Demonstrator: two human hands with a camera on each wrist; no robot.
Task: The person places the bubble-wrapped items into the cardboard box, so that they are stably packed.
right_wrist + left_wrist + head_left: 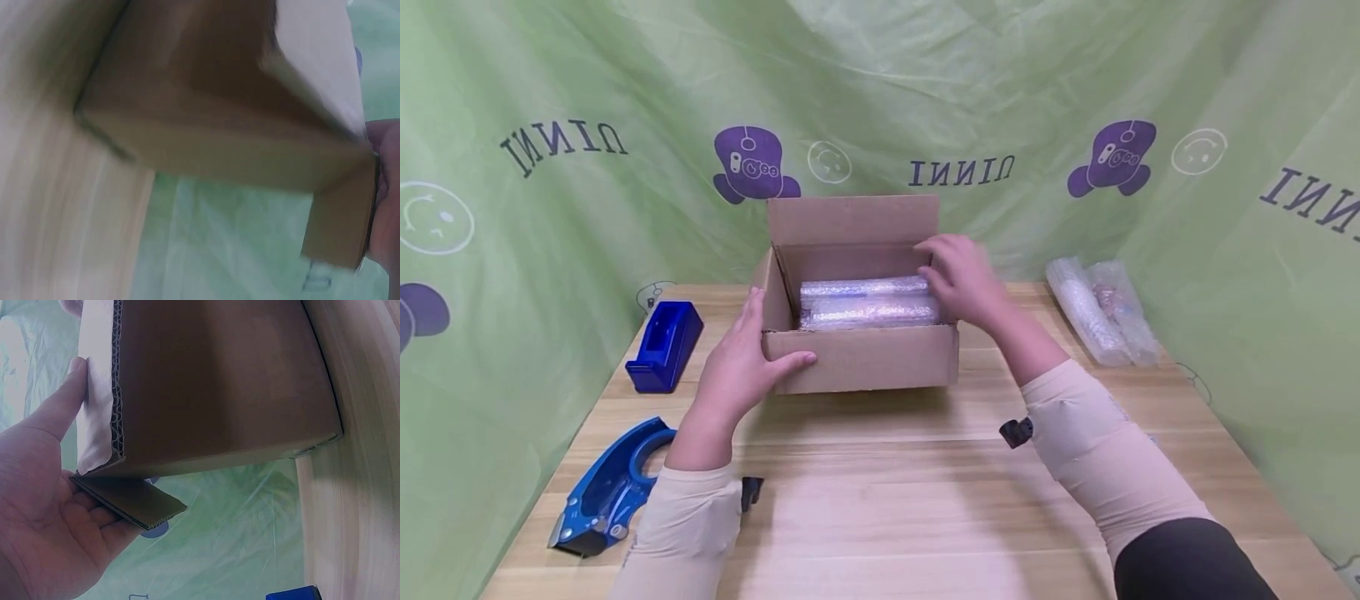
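An open cardboard box (865, 362) stands at the middle of the table, its back flap (853, 220) upright. Inside lie bubble-wrapped items (868, 302), side by side. My left hand (733, 367) is at the box's left front corner, thumb stretched across the front flap (97, 400). Its other fingers rest against the left side flap (134, 500). My right hand (964, 279) reaches over the right side, fingers slightly bent above the opening. The right side flap (340, 215) lies against that hand in the right wrist view, where most of the fingers are hidden.
On the left of the table are a blue tape dispenser (662, 346) and a blue handheld tape cutter (606, 492), partly behind the left forearm. Rolls of bubble wrap (1097, 312) lie at the back right. A green printed curtain (880, 92) surrounds the wooden table (880, 500).
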